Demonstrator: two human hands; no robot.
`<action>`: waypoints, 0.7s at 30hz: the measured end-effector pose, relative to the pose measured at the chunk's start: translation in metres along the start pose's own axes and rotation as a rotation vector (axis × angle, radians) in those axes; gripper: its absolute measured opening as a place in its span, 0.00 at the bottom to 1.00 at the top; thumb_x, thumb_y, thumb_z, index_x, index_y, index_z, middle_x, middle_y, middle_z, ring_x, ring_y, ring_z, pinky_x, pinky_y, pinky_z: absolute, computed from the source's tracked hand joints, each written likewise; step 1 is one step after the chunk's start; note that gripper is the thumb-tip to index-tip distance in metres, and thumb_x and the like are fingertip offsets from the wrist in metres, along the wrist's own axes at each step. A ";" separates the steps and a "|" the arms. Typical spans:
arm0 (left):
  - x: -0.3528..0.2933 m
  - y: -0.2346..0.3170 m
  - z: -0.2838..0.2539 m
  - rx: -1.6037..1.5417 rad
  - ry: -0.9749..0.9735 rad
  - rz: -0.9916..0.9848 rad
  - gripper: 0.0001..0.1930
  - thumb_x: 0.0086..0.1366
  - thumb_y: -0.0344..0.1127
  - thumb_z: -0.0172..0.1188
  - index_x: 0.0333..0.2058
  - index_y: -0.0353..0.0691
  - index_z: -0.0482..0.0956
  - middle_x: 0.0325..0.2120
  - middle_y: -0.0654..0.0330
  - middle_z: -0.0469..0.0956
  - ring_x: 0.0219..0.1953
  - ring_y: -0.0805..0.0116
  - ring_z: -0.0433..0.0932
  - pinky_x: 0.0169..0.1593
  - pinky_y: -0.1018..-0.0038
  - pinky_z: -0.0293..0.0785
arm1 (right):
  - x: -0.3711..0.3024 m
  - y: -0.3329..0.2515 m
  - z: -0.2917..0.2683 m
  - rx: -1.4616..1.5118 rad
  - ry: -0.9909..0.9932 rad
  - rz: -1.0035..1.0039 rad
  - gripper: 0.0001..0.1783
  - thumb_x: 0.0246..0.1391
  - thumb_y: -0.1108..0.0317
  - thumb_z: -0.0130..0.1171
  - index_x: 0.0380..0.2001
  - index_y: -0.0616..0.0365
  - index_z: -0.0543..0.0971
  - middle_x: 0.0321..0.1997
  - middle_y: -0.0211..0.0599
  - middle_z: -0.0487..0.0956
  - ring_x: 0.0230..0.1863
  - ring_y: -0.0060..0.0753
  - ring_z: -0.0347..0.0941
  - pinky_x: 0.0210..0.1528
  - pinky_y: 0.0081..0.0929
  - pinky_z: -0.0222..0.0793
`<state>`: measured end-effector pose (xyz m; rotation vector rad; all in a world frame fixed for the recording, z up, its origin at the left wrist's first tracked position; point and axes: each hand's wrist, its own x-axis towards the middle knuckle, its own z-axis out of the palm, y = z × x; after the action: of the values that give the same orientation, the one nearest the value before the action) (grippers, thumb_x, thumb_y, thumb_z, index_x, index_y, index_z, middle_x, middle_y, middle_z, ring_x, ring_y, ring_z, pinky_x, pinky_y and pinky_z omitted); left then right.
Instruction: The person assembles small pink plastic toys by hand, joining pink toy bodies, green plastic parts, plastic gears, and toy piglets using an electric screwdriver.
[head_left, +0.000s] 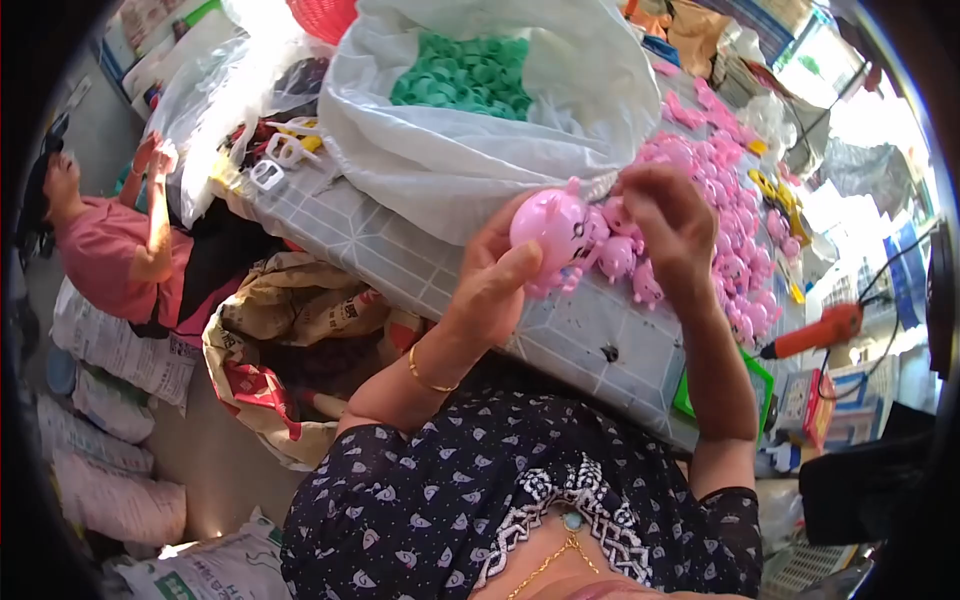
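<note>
Holding a pink toy pig (556,232) up over the near edge of the table (400,260), I am gripping it with my left hand (497,275), thumb pressed on its underside and fingers curled behind it. My right hand (668,222) is closing narrowly at the pig's right side, fingertips pinching something small and pale there; I cannot tell what it is. Just behind the pig, more pink pigs (720,230) are lying in a heap that is running toward the far right of the grey tiled table. A big white plastic bag (470,150) is sitting at the far middle, showing green pieces (462,75) inside. An orange power tool (815,332) is lying at the right, well apart from my hands. At the far left, another person in a pink shirt (100,255) is raising both arms. Printed sacks (290,330) are slumping on the floor near the left of the table.
</note>
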<state>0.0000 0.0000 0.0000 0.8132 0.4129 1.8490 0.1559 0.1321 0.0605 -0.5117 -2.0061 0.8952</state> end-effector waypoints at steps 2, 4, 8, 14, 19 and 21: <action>-0.010 -0.003 -0.011 0.000 -0.048 0.017 0.39 0.60 0.47 0.70 0.64 0.33 0.65 0.54 0.55 0.76 0.54 0.66 0.77 0.58 0.67 0.73 | 0.043 -0.009 0.006 0.022 -0.016 0.039 0.09 0.60 0.73 0.58 0.42 0.63 0.81 0.37 0.35 0.84 0.41 0.22 0.80 0.47 0.22 0.75; -0.013 0.021 -0.029 -0.003 -0.067 -0.018 0.39 0.60 0.46 0.70 0.64 0.34 0.64 0.53 0.55 0.76 0.53 0.65 0.77 0.57 0.66 0.74 | 0.101 0.004 0.042 -0.041 -0.083 -0.037 0.10 0.61 0.72 0.58 0.43 0.63 0.81 0.37 0.33 0.83 0.38 0.20 0.78 0.43 0.20 0.74; -0.022 0.035 -0.041 -0.025 -0.058 -0.041 0.38 0.61 0.45 0.69 0.65 0.37 0.64 0.53 0.53 0.76 0.52 0.63 0.78 0.56 0.66 0.74 | 0.197 0.071 0.086 -0.387 -0.195 -0.283 0.11 0.58 0.73 0.58 0.44 0.59 0.81 0.39 0.38 0.83 0.39 0.33 0.80 0.45 0.27 0.75; -0.035 0.038 -0.058 -0.030 -0.006 -0.045 0.42 0.59 0.50 0.71 0.66 0.37 0.63 0.52 0.53 0.77 0.52 0.63 0.78 0.57 0.65 0.74 | 0.244 0.099 0.112 -0.762 -0.370 -0.537 0.16 0.54 0.71 0.59 0.48 0.53 0.77 0.43 0.43 0.80 0.44 0.48 0.79 0.46 0.40 0.75; -0.037 0.033 -0.065 -0.111 -0.025 -0.071 0.41 0.60 0.48 0.69 0.66 0.37 0.62 0.53 0.53 0.77 0.55 0.63 0.77 0.59 0.65 0.73 | 0.241 0.100 0.120 -0.839 -0.378 -0.573 0.14 0.55 0.69 0.60 0.46 0.54 0.76 0.43 0.43 0.80 0.44 0.49 0.79 0.45 0.41 0.75; -0.036 0.027 -0.064 -0.126 -0.038 -0.081 0.40 0.61 0.47 0.69 0.66 0.37 0.62 0.53 0.53 0.76 0.55 0.63 0.77 0.60 0.65 0.73 | 0.240 0.101 0.122 -0.721 -0.365 -0.586 0.14 0.55 0.69 0.60 0.45 0.54 0.77 0.41 0.44 0.80 0.43 0.49 0.79 0.44 0.41 0.75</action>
<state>-0.0539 -0.0385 -0.0416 0.7342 0.2976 1.7626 -0.0755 0.3030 0.0687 -0.1063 -2.5987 -0.1282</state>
